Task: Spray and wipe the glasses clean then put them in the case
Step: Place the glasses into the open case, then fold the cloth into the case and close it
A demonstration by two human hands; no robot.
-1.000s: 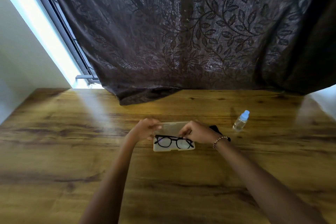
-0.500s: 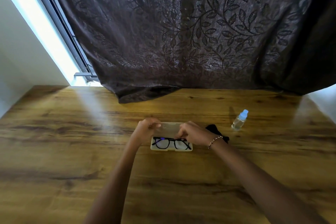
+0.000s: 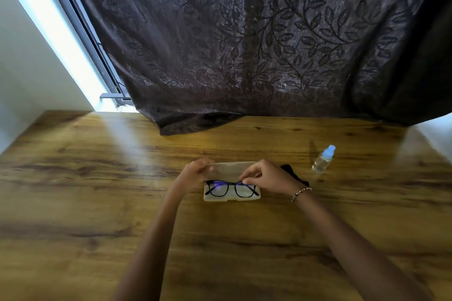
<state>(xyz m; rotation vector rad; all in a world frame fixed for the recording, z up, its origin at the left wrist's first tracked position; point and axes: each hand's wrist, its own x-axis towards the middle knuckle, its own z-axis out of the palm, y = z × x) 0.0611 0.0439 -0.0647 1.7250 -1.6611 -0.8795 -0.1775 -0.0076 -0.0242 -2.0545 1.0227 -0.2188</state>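
Clear lid (image 3: 231, 169) pinched at both ends by fingers (image 3: 246, 180) of left hand (image 3: 193, 174) and right hand (image 3: 267, 176); glasses (image 3: 231, 189) lie in case (image 3: 230, 198), apparently awaiting closing.

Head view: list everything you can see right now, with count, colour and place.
glasses: one, black frame, lying folded in the open case
case: one, pale translucent, table centre
lid: one, translucent, raised at the back of the case
cloth: one, black, on the table behind the right hand
spray bottle: one, clear with a light blue cap, upright to the right of the cloth
table: one, brown wood grain
curtain: one, dark with a leaf pattern, its hem resting on the table's far edge
window: one bright strip, upper left
bracelet: one, beaded, on the right wrist
left hand: grips the lid's left end
right hand: pinches the lid's right end
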